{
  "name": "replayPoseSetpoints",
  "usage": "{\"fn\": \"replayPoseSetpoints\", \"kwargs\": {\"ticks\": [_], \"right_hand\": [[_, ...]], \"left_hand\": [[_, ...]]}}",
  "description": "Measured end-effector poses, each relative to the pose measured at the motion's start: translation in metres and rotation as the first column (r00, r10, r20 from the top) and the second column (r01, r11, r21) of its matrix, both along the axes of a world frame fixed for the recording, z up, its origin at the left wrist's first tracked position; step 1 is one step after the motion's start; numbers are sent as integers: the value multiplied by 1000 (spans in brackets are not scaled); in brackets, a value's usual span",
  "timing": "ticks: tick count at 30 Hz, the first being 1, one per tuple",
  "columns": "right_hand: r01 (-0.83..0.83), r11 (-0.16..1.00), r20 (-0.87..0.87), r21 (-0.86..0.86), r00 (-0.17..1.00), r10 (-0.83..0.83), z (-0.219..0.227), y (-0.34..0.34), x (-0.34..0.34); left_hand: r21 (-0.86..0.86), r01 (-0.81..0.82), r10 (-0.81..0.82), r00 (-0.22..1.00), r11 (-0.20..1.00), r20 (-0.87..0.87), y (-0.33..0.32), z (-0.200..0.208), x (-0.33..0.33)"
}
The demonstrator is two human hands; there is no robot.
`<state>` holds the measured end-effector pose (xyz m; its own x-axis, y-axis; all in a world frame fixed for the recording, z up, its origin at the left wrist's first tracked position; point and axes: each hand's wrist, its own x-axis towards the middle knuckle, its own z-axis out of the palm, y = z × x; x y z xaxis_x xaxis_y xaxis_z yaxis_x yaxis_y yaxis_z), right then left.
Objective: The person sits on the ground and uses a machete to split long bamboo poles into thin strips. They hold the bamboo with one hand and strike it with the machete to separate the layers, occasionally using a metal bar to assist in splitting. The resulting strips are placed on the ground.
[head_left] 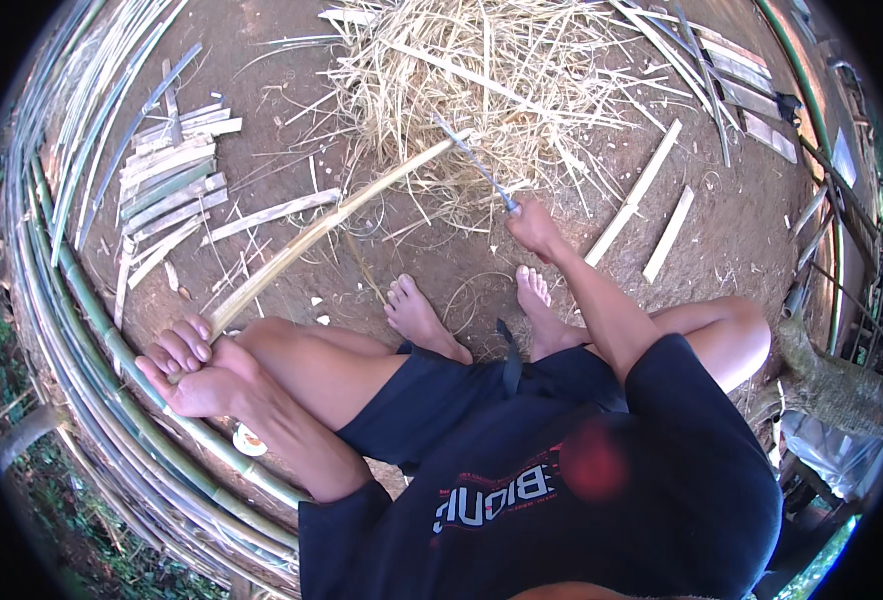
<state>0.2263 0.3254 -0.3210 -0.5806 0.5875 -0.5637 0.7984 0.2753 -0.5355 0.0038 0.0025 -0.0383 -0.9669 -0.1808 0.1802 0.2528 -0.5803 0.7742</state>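
Observation:
My left hand (196, 370) is closed round the near end of a long, pale bamboo strip (331, 222), beside my left knee. The strip slants up and away to the right, over the dirt. In my right hand (536, 228) is the handle of a knife (476, 165) with a narrow blade. Its blade points away and to the left, crossing the far end of the strip; I cannot tell whether they touch. Beyond them lies a heap of thin bamboo shavings (491, 70).
Short split bamboo pieces (176, 165) lie stacked at the left. Long bamboo poles (141, 380) curve along the left edge. Two loose slats (637, 192) rest right of the heap, with more slats (746, 85) at far right. A tree trunk (831, 385) stands at the right.

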Motion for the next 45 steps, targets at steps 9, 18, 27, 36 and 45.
{"fn": "replayPoseSetpoints", "kwargs": {"ticks": [9, 18, 27, 36, 45], "right_hand": [[-65, 993, -110, -95, 992, 54, 80, -47, -16], [60, 990, -62, -131, 996, -68, 43, -66, 4], [-2, 998, -90, -57, 996, -3, 15, -41, 5], [1, 1000, 60, 9, 998, -2, 1, -18, 8], [-220, 973, -240, -65, 950, 199, 97, -71, -13]], "left_hand": [[47, 124, -123, 992, 991, -8, 1, 4, 6], [4, 38, -38, 999, 999, 18, 4, 4, 2], [7, 22, -22, 999, 1000, 46, 1, 5, 3], [25, 58, -57, 998, 998, -9, 4, 5, -2], [46, 368, -354, 917, 929, -186, 7, 6, 10]]}}
